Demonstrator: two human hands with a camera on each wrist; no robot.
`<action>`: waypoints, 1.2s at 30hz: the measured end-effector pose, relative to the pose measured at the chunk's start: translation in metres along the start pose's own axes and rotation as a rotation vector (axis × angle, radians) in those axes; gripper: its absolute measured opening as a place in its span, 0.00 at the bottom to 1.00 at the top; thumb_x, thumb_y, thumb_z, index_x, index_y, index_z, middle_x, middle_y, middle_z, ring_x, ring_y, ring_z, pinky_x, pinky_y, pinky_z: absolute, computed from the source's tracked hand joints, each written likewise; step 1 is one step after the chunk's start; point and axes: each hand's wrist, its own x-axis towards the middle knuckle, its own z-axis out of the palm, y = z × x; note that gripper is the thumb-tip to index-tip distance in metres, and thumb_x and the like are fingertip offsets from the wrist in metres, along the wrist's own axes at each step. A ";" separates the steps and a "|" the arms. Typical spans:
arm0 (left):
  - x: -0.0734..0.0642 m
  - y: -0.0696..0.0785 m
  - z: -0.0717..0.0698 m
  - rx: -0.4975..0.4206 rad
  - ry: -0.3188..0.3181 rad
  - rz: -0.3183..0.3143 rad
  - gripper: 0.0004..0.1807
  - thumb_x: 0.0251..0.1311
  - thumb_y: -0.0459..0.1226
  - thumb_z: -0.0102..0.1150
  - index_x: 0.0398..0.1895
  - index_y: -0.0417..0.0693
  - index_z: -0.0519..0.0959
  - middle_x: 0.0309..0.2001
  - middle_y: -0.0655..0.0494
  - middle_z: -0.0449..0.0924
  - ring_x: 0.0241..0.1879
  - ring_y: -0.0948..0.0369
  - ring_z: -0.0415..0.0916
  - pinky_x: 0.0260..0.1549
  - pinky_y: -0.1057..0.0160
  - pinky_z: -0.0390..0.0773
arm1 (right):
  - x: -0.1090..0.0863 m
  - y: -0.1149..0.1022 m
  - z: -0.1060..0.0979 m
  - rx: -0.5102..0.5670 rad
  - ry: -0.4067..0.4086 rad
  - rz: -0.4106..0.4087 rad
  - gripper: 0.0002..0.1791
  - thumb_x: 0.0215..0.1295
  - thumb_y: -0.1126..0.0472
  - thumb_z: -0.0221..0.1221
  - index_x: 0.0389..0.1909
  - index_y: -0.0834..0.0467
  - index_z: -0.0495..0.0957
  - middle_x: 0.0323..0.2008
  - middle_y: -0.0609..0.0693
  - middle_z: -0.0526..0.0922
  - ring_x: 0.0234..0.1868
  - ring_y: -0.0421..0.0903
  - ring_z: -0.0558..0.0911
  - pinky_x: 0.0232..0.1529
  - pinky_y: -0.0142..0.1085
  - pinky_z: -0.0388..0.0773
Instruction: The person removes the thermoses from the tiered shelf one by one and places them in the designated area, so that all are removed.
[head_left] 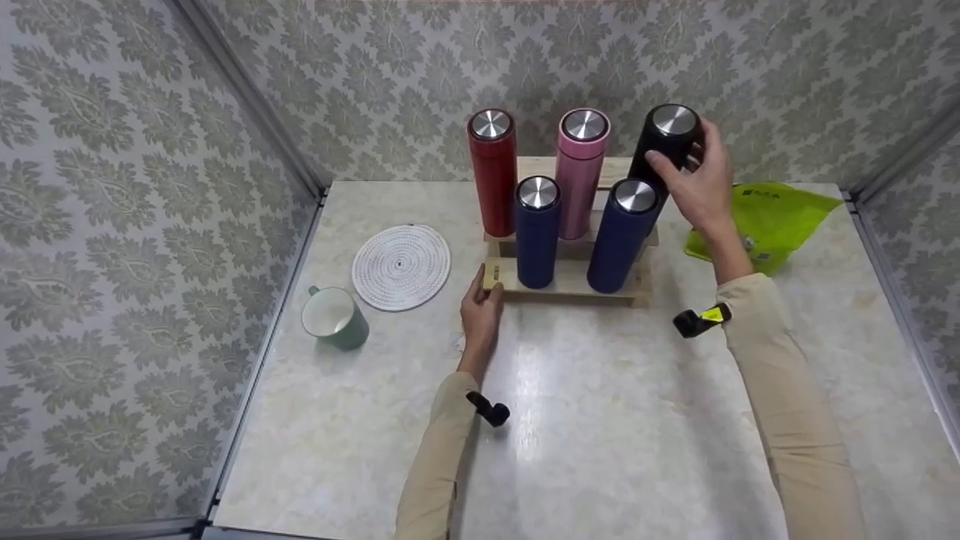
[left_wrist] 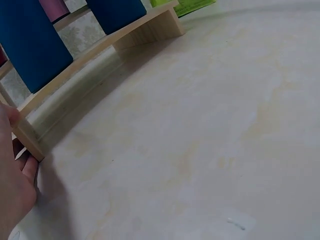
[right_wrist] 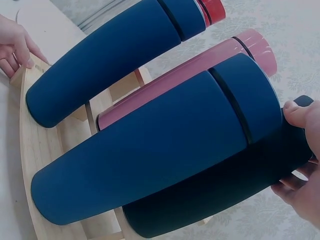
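Black bottle [head_left: 664, 154] was held near the lid by the right hand [head_left: 709, 180], thumb and fingers wrapped round it, way over at the right end of the wooden rack [head_left: 574, 281], just behind a blue bottle [head_left: 622, 241]. Rack's left end was pinched by the left hand [head_left: 481, 313] too.

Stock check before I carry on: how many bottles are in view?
5. Wooden rack, back row: red bottle left, pink bottle middle, black bottle right, held in the right grip. Front row: left blue bottle, right blue bottle. None appears hidden.
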 end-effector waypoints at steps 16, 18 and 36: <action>0.002 -0.003 -0.005 -0.009 -0.022 0.004 0.31 0.68 0.43 0.61 0.74 0.60 0.69 0.74 0.55 0.67 0.76 0.56 0.62 0.75 0.57 0.62 | -0.013 -0.003 -0.030 -0.031 0.062 0.021 0.38 0.61 0.54 0.70 0.71 0.55 0.69 0.65 0.54 0.76 0.63 0.48 0.77 0.65 0.38 0.78; 0.002 -0.003 -0.005 -0.014 -0.024 -0.002 0.31 0.68 0.43 0.61 0.74 0.60 0.69 0.74 0.56 0.67 0.76 0.57 0.61 0.76 0.57 0.62 | -0.015 -0.001 -0.034 -0.033 0.079 0.028 0.37 0.61 0.55 0.71 0.70 0.55 0.69 0.64 0.54 0.76 0.62 0.47 0.78 0.64 0.37 0.78; 0.005 -0.003 -0.005 -0.040 -0.035 -0.010 0.31 0.69 0.42 0.60 0.75 0.58 0.68 0.75 0.55 0.67 0.73 0.58 0.65 0.73 0.56 0.67 | -0.035 0.028 -0.081 -0.115 0.187 0.020 0.34 0.62 0.56 0.70 0.69 0.53 0.71 0.59 0.49 0.78 0.60 0.48 0.80 0.55 0.29 0.80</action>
